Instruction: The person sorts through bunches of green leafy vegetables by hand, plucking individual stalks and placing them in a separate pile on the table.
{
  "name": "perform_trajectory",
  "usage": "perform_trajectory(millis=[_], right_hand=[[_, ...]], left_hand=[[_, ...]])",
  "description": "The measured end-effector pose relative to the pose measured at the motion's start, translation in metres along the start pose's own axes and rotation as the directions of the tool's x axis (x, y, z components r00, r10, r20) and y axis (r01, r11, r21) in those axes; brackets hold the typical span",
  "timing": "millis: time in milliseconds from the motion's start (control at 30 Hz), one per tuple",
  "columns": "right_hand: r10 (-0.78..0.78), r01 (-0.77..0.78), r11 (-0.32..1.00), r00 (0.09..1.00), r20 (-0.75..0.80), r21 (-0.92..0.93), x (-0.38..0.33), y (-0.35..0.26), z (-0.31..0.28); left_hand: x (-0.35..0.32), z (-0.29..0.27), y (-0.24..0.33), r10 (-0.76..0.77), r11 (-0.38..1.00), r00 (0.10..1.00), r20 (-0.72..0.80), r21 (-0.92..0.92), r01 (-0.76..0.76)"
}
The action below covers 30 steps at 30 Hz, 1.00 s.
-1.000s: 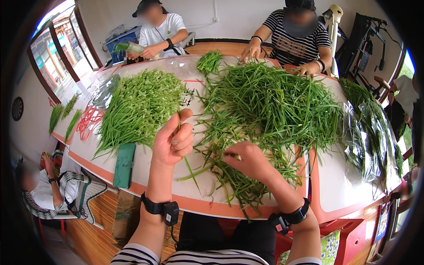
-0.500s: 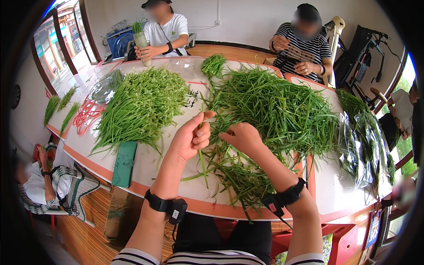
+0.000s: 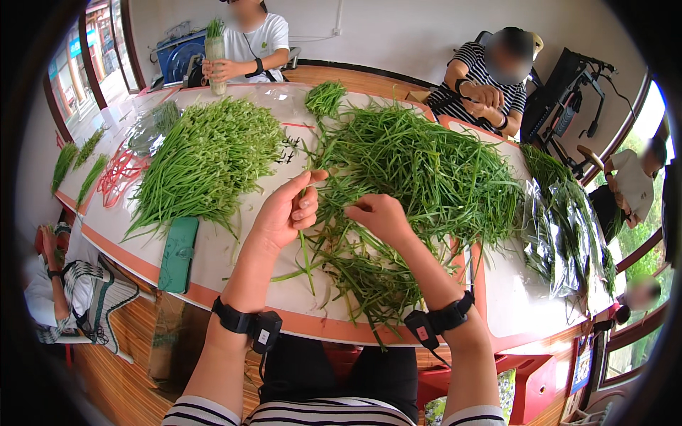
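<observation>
My left hand (image 3: 288,211) is closed around a thin green chive stalk (image 3: 306,264), whose lower end hangs below the fist over the white table. To its right, my right hand (image 3: 382,219) has thumb and fingers pinched together, and whatever lies between them is too small to make out. A small gap parts the two hands. Just beyond and to the right spreads a big heap of loose green chives (image 3: 419,170). Beneath my right hand lies a smaller pile of limp leaves and trimmings (image 3: 373,273). Neatly aligned chives (image 3: 206,156) form a mound on the left.
A green phone case (image 3: 178,255) rests near the table's front edge, beside red ties (image 3: 121,177). Plastic-wrapped chive bundles (image 3: 561,234) lie at the right. Across the table, one person holds a wrapped bundle (image 3: 214,60); another person (image 3: 490,85) sits at the back right.
The whole scene has shifted slightly left in the picture. My hands keep nearly the same pose, the right a little nearer the left. The person at the back right has brought both hands together.
</observation>
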State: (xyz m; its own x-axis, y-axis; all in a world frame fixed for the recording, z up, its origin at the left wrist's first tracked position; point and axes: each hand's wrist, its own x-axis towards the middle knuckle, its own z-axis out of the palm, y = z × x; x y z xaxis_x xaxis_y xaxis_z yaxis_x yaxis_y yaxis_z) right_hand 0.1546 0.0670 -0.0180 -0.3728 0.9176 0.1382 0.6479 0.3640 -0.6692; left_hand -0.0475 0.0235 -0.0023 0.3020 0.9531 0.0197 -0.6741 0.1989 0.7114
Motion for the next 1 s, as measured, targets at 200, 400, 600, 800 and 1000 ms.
perform_trajectory(millis=[200,400,600,800,1000], right_hand=[[0.038,-0.025,0.947,0.999,0.036,-0.321,0.028,-0.017,0.038],[0.007,-0.034,0.963,0.995,0.099,0.268,0.009,-0.004,-0.011],[0.116,-0.254,0.738,0.96,0.254,0.624,-0.044,0.03,-0.065],[0.136,-0.187,0.972,0.942,0.307,0.142,-0.077,0.042,-0.079],[-0.216,0.132,0.968,0.869,-0.444,-0.213,-0.059,0.031,-0.041]], left_hand=[[0.004,-0.007,0.002,-0.005,1.0,0.999,-0.032,0.021,0.006],[0.003,0.002,0.003,-0.017,1.0,0.999,-0.045,0.009,0.017],[-0.001,0.001,-0.001,-0.022,0.998,0.998,-0.055,0.059,0.026],[0.005,0.005,-0.007,-0.042,0.993,0.998,-0.047,0.11,0.047],[-0.001,0.007,-0.006,-0.05,0.984,0.996,-0.076,0.167,0.062]])
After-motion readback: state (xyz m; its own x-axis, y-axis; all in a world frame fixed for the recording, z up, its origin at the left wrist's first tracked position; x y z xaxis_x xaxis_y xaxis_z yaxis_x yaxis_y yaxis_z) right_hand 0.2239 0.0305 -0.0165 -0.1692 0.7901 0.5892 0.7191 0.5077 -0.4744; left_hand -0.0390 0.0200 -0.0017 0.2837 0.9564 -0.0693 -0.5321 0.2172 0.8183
